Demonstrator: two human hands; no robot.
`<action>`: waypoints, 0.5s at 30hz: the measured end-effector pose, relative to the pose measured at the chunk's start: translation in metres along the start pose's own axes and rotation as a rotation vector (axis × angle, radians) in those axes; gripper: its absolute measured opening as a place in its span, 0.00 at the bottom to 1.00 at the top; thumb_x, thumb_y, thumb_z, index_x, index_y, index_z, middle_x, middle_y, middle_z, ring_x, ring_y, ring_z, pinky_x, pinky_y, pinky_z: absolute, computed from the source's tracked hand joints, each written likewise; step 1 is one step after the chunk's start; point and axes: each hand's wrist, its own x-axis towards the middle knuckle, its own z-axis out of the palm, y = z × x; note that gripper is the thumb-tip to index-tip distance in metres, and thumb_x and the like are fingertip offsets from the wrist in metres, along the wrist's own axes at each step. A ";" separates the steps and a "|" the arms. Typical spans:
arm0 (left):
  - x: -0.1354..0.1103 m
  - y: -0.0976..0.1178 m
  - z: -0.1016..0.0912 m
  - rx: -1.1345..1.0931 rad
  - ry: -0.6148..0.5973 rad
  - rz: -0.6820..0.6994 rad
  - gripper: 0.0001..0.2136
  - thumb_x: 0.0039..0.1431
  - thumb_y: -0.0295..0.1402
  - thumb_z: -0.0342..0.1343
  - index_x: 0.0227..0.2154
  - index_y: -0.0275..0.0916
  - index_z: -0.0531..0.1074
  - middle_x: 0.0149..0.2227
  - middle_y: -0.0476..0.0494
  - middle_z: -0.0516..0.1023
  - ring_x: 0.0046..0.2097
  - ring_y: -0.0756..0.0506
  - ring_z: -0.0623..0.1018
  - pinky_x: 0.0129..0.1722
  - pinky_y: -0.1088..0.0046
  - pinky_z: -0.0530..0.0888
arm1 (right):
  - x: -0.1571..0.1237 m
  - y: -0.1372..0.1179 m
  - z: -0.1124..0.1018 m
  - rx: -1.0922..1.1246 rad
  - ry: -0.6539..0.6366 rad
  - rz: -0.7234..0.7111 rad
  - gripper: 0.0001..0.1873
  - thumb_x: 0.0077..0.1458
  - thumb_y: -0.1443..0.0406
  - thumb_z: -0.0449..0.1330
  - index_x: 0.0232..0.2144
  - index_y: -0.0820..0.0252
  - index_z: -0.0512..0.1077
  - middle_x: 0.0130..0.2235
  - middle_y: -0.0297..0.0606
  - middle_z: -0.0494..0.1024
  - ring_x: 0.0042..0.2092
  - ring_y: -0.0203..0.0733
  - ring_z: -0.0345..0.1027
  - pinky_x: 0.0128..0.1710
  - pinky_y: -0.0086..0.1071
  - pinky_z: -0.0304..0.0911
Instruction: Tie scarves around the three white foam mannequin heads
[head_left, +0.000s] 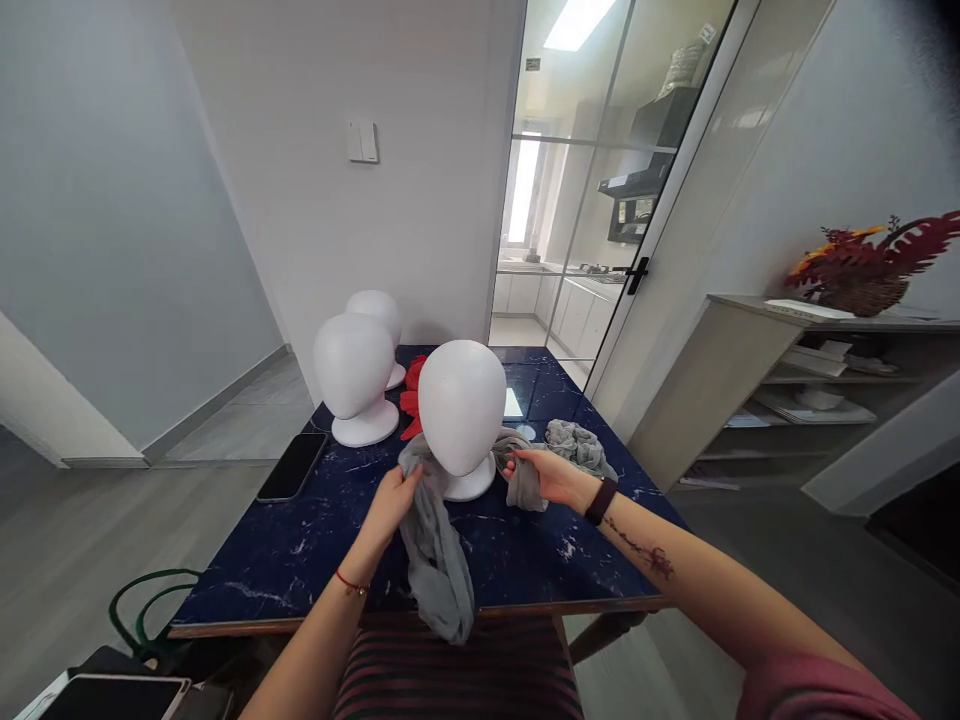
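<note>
Sleeve (817, 690), well behind fingers of outstretched right hand (551, 474), with left hand (394, 497) likewise forward. In closed fingers of both: scarf (439, 550), loose end draped below left fingers; between them, white head (461, 410).

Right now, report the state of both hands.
Left hand: closed, holding grey cloth beside the front white mannequin head.
Right hand: closed, pinching grey cloth on the head's other side.

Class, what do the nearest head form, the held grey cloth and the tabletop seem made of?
Nearest head form: perhaps foam, matte white, lacking sharp highlights.
Grey cloth: soft, matte fabric, falling in loose folds.
Tabletop: glossy, possibly stone or glass; pale veins and reflections show.
</note>
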 end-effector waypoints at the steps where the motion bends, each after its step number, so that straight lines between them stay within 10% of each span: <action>1: 0.003 0.007 -0.002 -0.031 0.020 -0.008 0.03 0.51 0.28 0.59 0.26 0.34 0.74 0.22 0.47 0.77 0.23 0.49 0.75 0.25 0.78 0.69 | 0.000 -0.003 -0.001 0.000 0.004 -0.001 0.10 0.63 0.68 0.48 0.29 0.61 0.64 0.23 0.31 0.69 0.25 0.32 0.68 0.29 0.26 0.68; 10: -0.019 -0.007 0.009 -0.376 -0.125 -0.494 0.05 0.55 0.20 0.51 0.31 0.31 0.71 0.25 0.44 0.77 0.27 0.49 0.78 0.34 0.73 0.76 | -0.016 -0.004 -0.004 0.003 -0.110 -0.008 0.04 0.57 0.75 0.54 0.34 0.66 0.68 0.28 0.34 0.73 0.28 0.29 0.69 0.33 0.23 0.68; 15: -0.040 -0.030 0.022 -0.231 -0.159 -0.401 0.04 0.51 0.20 0.57 0.28 0.31 0.74 0.27 0.42 0.79 0.28 0.50 0.78 0.32 0.79 0.74 | -0.024 0.004 0.004 -0.141 -0.159 -0.011 0.03 0.56 0.72 0.56 0.30 0.65 0.69 0.29 0.36 0.74 0.30 0.32 0.71 0.36 0.26 0.68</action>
